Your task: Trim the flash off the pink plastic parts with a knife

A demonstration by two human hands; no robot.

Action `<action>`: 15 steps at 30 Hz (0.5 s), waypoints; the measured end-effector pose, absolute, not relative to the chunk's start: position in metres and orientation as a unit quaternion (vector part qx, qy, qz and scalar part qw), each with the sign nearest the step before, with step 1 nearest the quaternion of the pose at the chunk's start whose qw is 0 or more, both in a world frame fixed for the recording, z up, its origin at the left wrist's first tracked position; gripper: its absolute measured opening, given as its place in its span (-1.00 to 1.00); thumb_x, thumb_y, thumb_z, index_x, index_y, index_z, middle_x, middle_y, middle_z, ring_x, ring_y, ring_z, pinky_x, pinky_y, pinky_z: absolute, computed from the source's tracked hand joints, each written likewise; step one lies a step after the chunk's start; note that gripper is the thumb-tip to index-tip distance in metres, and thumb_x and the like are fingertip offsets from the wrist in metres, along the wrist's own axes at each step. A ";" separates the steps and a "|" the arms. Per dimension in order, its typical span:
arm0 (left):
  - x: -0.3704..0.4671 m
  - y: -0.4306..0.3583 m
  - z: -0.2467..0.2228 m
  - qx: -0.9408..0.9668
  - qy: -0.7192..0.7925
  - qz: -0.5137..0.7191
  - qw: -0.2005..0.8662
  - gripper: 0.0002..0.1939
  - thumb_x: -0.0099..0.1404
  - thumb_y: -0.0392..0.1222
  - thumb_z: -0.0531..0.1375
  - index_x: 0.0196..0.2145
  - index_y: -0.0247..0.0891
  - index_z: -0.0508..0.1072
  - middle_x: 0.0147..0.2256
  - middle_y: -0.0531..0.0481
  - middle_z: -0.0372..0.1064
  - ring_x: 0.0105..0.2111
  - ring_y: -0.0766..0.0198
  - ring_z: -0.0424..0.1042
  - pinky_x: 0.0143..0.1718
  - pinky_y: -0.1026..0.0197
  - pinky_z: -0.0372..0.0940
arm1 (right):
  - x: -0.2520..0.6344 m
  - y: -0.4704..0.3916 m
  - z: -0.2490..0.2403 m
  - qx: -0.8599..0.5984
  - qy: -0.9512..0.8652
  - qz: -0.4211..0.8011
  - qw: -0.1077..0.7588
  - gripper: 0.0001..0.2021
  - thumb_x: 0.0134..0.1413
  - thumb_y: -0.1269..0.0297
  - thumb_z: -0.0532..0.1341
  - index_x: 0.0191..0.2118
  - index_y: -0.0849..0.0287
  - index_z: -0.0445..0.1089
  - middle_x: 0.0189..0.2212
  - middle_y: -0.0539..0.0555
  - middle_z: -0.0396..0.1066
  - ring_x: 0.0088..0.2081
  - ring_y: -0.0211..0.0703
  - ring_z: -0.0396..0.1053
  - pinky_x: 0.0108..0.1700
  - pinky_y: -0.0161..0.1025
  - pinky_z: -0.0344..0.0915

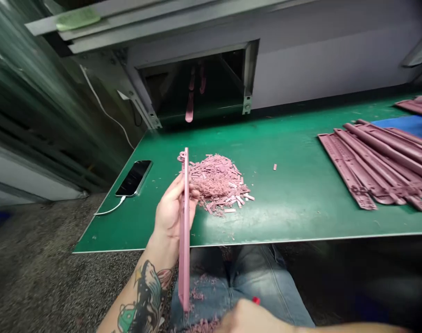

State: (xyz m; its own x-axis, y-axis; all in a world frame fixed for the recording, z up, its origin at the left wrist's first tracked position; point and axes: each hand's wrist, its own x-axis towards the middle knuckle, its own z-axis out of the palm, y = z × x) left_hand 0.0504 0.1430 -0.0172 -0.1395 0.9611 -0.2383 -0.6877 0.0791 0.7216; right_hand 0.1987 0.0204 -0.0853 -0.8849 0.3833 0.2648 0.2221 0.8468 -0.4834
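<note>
My left hand (171, 208) is closed around a long, narrow pink plastic part (185, 231), which stands on edge and points away from me past the table's front edge. A small looped bit shows at its far end. Low in the picture, my right hand (249, 317) is curled into a fist near the part's close end, blurred and partly cut off. A small red piece (256, 300) peeks out by its knuckles; what it belongs to is hidden. Just beyond my left hand lies a heap of pink shavings and small strips (216, 182).
A phone (133, 178) with a white cable lies on the green table (283, 203) at left. Several similar pink parts (381, 162) are stacked at right, by a blue sheet (408, 125). Behind, a framed opening (247, 76) shows more pink pieces (189, 106). Shavings also cover my lap.
</note>
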 end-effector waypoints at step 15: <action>0.058 0.063 -0.038 0.151 0.311 0.518 0.782 -0.90 0.25 -0.20 0.24 -0.24 -0.15 0.50 -0.58 0.08 0.35 -0.81 0.55 0.21 -0.80 0.54 0.08 | 0.219 0.133 -0.013 -0.469 -0.799 0.093 0.365 -0.41 0.00 -0.33 0.11 -0.24 0.18 0.40 -0.45 0.08 0.40 -0.40 -0.15 0.34 -0.36 -0.29 0.18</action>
State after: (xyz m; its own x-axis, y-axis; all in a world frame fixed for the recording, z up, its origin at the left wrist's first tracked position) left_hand 0.0578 0.0626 -0.0385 0.2700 0.9042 -0.3309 -0.7166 0.4183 0.5582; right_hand 0.2194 0.1332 -0.0133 -0.2940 0.8170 0.4961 0.6812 0.5432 -0.4908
